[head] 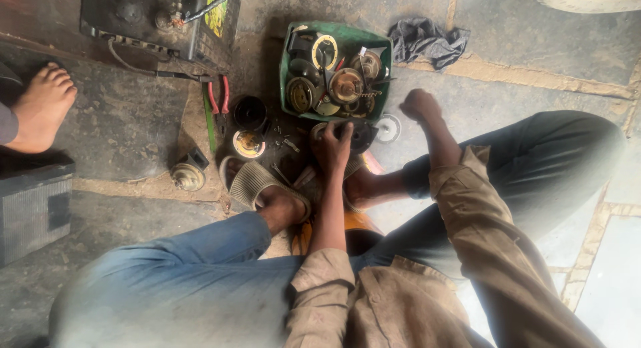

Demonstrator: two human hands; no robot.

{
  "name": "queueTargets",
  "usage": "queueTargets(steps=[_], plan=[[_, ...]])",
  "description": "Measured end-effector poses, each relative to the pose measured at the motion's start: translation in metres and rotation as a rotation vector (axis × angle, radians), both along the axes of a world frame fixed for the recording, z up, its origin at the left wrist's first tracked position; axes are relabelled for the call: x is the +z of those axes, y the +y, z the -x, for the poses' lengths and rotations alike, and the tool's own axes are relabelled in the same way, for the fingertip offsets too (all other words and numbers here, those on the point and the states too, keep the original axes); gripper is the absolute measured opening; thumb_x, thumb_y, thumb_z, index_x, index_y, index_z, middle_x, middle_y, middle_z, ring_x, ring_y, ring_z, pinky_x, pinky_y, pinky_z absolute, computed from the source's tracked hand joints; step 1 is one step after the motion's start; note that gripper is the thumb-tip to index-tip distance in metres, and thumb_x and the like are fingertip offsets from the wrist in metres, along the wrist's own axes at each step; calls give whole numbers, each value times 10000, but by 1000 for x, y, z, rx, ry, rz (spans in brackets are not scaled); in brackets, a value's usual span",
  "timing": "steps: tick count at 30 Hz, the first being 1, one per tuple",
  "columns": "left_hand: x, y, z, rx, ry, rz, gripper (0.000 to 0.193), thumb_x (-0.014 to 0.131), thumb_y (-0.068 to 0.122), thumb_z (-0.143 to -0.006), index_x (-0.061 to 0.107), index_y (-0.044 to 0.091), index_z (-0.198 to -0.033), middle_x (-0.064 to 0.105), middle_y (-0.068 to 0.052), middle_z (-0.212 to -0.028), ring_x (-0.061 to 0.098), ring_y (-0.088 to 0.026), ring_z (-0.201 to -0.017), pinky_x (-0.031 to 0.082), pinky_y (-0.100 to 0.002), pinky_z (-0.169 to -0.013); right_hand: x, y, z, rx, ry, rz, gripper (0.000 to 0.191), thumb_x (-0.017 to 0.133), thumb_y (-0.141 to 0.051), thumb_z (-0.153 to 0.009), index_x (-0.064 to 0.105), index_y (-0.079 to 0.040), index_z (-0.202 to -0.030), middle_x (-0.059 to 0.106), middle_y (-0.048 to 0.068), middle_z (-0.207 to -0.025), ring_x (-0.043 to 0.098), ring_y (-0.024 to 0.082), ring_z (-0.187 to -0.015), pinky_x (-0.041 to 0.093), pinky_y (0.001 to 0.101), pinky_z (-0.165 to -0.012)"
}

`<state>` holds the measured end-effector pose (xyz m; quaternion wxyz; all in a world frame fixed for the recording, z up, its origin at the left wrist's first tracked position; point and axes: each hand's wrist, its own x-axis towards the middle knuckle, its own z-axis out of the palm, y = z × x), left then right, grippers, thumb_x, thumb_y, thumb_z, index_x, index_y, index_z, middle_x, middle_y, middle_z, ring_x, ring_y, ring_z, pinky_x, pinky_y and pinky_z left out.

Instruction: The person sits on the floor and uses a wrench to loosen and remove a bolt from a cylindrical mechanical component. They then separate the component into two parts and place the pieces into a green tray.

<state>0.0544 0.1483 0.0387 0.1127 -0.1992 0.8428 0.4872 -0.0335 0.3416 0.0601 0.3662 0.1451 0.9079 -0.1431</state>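
We sit low over a stained concrete floor (534, 61), our legs folded wide, one in faded blue denim (167, 274) and the other in dark trousers (534, 167). At the upper left stands a black machine casing (140, 17) with a cable trailing off it, and at the far left another person's bare foot (40, 107) rests on the floor. Straight ahead sits a green plastic tray (337, 33) crowded with round metal parts, brass discs and dark rings heaped together. Beside its upper right corner lies a crumpled grey rag (427, 41).

Just below the tray lies a round black part (357, 135), between our two sandalled feet. Our left hand (332, 147) is set on it from the near side, fingers (337, 131) curled down over its left rim and gripping it; the part shows beyond and to the right of those fingers. Our right hand (419, 105) hangs just right of the tray's lower corner, closed into a loose fist; we cannot tell whether anything lies inside it. A small pale disc (388, 129) lies on the floor beside the black part, under that wrist.

Left of us sit a black cup-shaped housing (250, 111), a small brass-faced disc (248, 144) below it, red-handled pliers (218, 97), and a small metal fitting (187, 176).
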Motion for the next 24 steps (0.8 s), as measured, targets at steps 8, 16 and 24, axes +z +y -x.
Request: queueTargets(steps=[8,16,24], plan=[[-7,20,-6,54,-120,-741,471,754,321,-899,650,45,-1266,715,-122,-1213,661,-244,-1138,471,-360,-1034,20,-13,-8,53,-558,359,478,741,-252,-931,616,-69,-1354,668,145,-1310,647,302,-1209,641,435,-891],[-25,21,-14,79,-229,-763,421,741,239,-927,672,5,-1270,726,-136,-1198,664,-235,-1108,472,-332,-1016,-9,-5,-19,-58,-549,475,508,752,-230,-882,605,-62,-1338,673,149,-1321,673,293,-1209,664,429,-871],[-35,25,-7,179,-52,-647,400,720,274,-957,602,33,-1254,698,-183,-1183,684,-237,-1104,551,-386,-970,-46,10,-26,-32,-622,222,597,744,-338,-881,584,-158,-1428,663,113,-1323,665,316,-1173,655,477,-839]])
